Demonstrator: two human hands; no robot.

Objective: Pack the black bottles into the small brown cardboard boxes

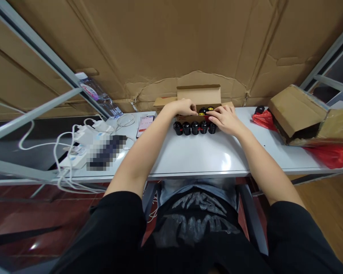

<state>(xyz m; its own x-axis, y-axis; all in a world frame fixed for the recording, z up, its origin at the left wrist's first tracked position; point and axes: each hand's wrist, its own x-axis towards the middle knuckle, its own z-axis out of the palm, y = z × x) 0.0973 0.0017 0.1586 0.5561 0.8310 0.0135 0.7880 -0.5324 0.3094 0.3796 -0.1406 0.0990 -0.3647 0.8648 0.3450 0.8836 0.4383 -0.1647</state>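
Observation:
A small open cardboard box (pixel 198 94) stands toward the back of the white table, its flap raised. Black cylinders with yellow ends (pixel 202 111) show inside it. My left hand (pixel 186 107) is at the box's left part with fingers curled in; what they hold is hidden. At the front right of the box, my right hand (pixel 225 118) has its thumb outside the front wall and its fingers over the rim, pinching it. Several black cap-like cylinders (pixel 195 128) stand upright in a row before the box, nearest to my right hand at the row's right end.
On the left lie a phone (pixel 145 125), a white power strip (pixel 77 156) with tangled cables and a plastic bottle (pixel 99 97) leaning on the frame. To the right are a larger open carton (pixel 298 110) and red plastic bags (pixel 332 156). Cardboard (pixel 200 45) walls the back.

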